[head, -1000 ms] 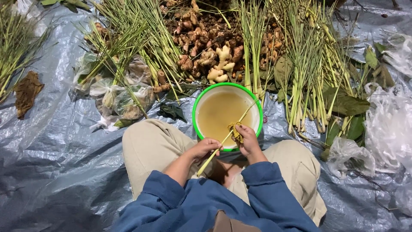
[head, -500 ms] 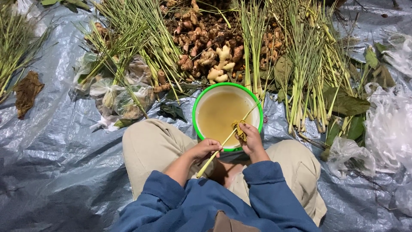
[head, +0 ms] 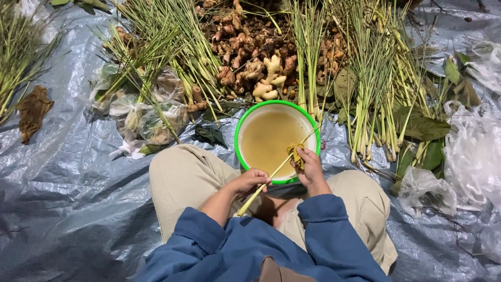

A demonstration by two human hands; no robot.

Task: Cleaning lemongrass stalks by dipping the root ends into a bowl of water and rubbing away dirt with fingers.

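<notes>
Two hands: both at the near rim of a green bowl, over the lap of a person seated on a grey tarp.
Left hand: grip closed around the lower part of a lemongrass stalk, thumb on top.
Right hand: grip pinched on the stalk higher up, where a yellowish scrap clings to it.
Stalk position: slanted from the lap, up and right, across the bowl's rim; its thin tip reaches over the far right edge.
Bowl: round, white inside, filled with cloudy yellow-brown water; it sits between the knees, touching the trousers.
Behind bowl: a heap of ginger roots, flanked by bundles of lemongrass lying with cut ends toward the person.
Left of bowl: clear plastic bags holding greens; a dry brown leaf lies well apart.
Right of bowl: broad green leaves and crumpled clear plastic.
Risk, spill: the bowl is wedged against the knees, so a shift of the legs could slop water onto trousers and tarp.
Risk, breakage: the stalk is thin at the tip; a hard pull with the right hand could snap it.
Risk, slip: wet fingers may lose the stalk, which would then drop into the water.
</notes>
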